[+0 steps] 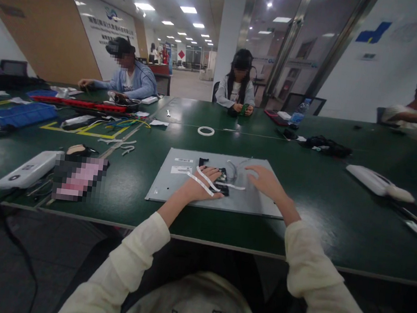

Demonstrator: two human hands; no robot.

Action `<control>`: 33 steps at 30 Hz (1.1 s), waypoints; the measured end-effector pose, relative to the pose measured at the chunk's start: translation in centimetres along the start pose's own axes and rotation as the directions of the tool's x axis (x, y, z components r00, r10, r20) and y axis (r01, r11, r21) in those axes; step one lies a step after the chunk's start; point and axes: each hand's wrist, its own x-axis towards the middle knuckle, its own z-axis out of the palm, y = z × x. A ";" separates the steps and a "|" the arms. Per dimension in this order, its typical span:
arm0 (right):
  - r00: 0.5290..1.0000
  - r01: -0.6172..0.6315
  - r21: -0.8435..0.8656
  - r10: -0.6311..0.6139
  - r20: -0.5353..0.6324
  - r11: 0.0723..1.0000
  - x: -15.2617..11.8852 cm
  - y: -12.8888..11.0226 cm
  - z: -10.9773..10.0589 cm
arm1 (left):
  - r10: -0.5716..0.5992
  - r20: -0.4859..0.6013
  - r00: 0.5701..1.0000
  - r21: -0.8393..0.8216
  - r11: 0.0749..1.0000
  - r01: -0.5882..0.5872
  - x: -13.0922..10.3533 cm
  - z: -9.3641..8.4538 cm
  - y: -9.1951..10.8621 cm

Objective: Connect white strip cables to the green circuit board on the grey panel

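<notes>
1. A blue plastic tray (28, 120) is standing on the green table (130, 213) at far left; its contents are not showing clearly.
2. A white device (28, 170) is lying nearer, its dark markings too blurred to read.
3. Behind, a wall sign (112, 27) is carrying Chinese characters above smaller Latin lettering, both hard to make out.
4. A grey metal panel (162, 186) is lying flat at the table's near edge, two white labels (181, 170) showing print too small to read.
5. The left hand (203, 183) is resting flat and loose on the panel, partly covering a black circuit board (225, 176); white strips (200, 183) are lying across its back.
6. The right hand (264, 181) is hovering over or touching the panel, fingers curving beside clear film (232, 169); whether it is pinching anything, I cannot tell.
7. A plastic bottle (300, 110) is standing across the table, its lettering unreadable.
</notes>
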 end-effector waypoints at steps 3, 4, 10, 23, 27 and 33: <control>0.998 0.045 -0.004 -0.045 0.051 0.999 1.9 -1.9 1.5 | 0.006 -0.012 1.000 0.001 1.000 -0.006 0.0 0.1 -0.1; 0.998 0.034 -0.024 -0.032 0.045 0.999 2.4 -2.2 2.1 | 0.007 -0.014 1.000 0.003 1.000 -0.007 0.0 0.1 -0.1; 0.960 -0.237 -0.109 0.216 -0.181 0.965 2.4 -0.6 4.1 | 0.007 -0.026 1.000 -0.004 1.000 -0.007 -0.1 0.4 -0.2; 0.897 -0.212 0.194 0.269 -0.351 0.958 0.9 1.2 1.5 | -0.009 0.006 1.000 -0.017 1.000 0.009 -0.1 0.0 0.0; 0.942 -0.150 0.265 0.219 -0.253 0.953 0.6 -0.2 1.5 | -0.008 0.013 1.000 -0.008 1.000 0.008 0.0 0.0 0.0; 0.999 -0.041 0.256 0.037 0.021 0.966 0.2 -2.4 1.9 | -0.001 0.004 1.000 -0.005 1.000 0.001 0.0 0.0 0.1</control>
